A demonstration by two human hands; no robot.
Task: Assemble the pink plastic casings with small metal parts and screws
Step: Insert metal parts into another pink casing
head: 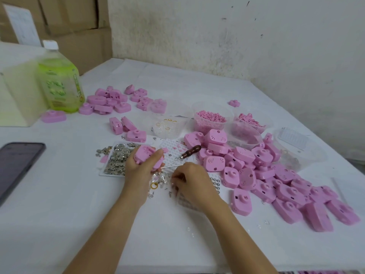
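Pink plastic is everywhere on the bench (79, 204), and one pink casing (150, 155) is lifted off it, gripped in the left hand (138, 171) near the middle of the bench, over the white tray (102, 173) of small metal parts (116, 161). The right hand (190, 181) is just beside it, fingers curled down over the loose screws (164, 181). A slim metal tool (170, 166) juts from this hand toward the casing, so I judge it grips that tool; whether it also pinches a screw I cannot tell. The step looks like fastening: picking a screw to seat in the held casing. Next comes a fine pinch on a single screw, with the casing held steady and the tool tip lined up on the hole. Counted: one casing in hand, a cluster of three (127, 128) behind the tray, one beside the green bottle (59, 86) near the left edge, and one lone casing (234, 103) toward the far edge. A far-left group (110, 101) holds roughly fifteen, and the heap (266, 175) along the right edge is too overlapped to count, several dozen at a guess. There are also about five clear tubs (245, 135), one wooden-handled tool (190, 152), one yellow ring (154, 185) and one phone (17, 165).
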